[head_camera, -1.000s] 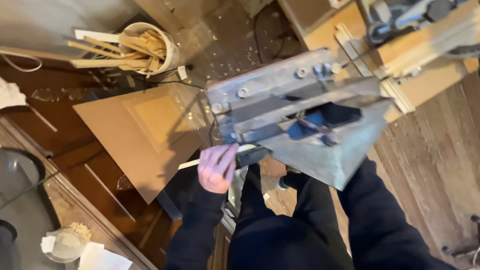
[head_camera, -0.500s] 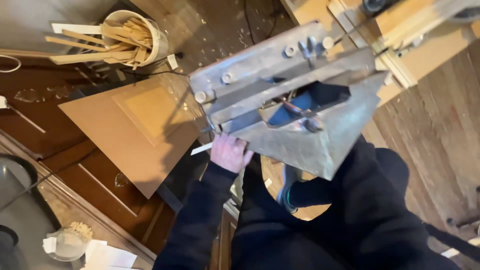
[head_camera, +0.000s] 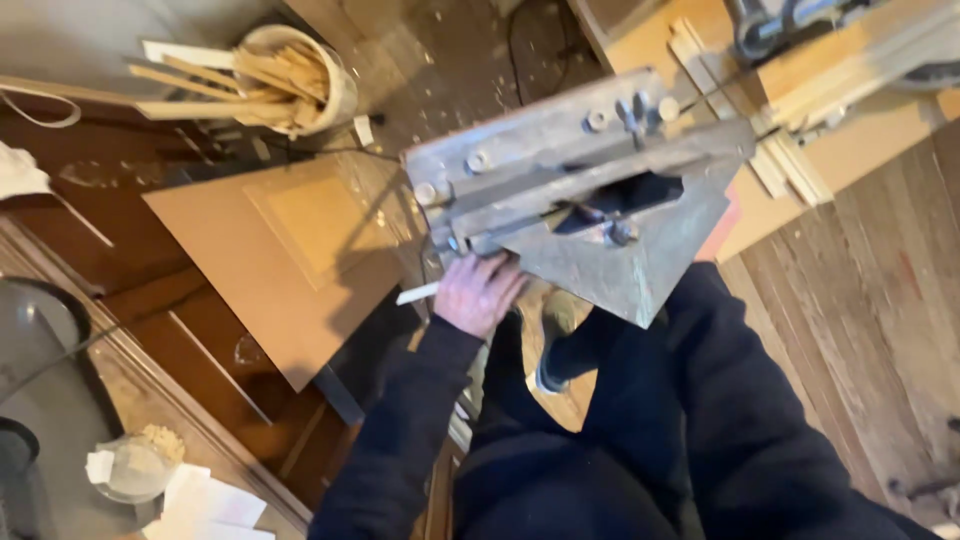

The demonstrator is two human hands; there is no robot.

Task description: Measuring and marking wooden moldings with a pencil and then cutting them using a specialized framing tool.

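Head view: left hand (head_camera: 480,292) presses against the near edge of a heavy grey metal machine with a triangular steel base and bolted top bar (head_camera: 590,215), fingers curled, grip closed around a thin pale wooden strip (head_camera: 418,293) that sticks out to the left of the knuckles; its other end is hidden under the hand and the machine edge. Right hand not visible, only the dark right sleeve (head_camera: 740,400) running up under the machine's triangular plate, so its grip cannot be told. Step in hand looks like feeding or seating the strip at the machine's slot; judged next move needs the strip kept straight against the metal edge and fingers kept away from the dark opening (head_camera: 625,195) in the machine's middle. Around: flat brown hardboard panel with a raised square centre (head_camera: 290,260) lies just left of the hand, over dark wooden boards; pale round bucket full of wooden offcut sticks (head_camera: 290,85) sits well apart at top left; clear glass jar with pale bits (head_camera: 130,465) and white paper scraps (head_camera: 205,505) at bottom left; light plywood counter (head_camera: 820,140) with stacked strips behind the machine. The panel's corner crowds the strip's free end; person's shoe (head_camera: 555,330) and sawdust-strewn floor (head_camera: 440,60) show below.
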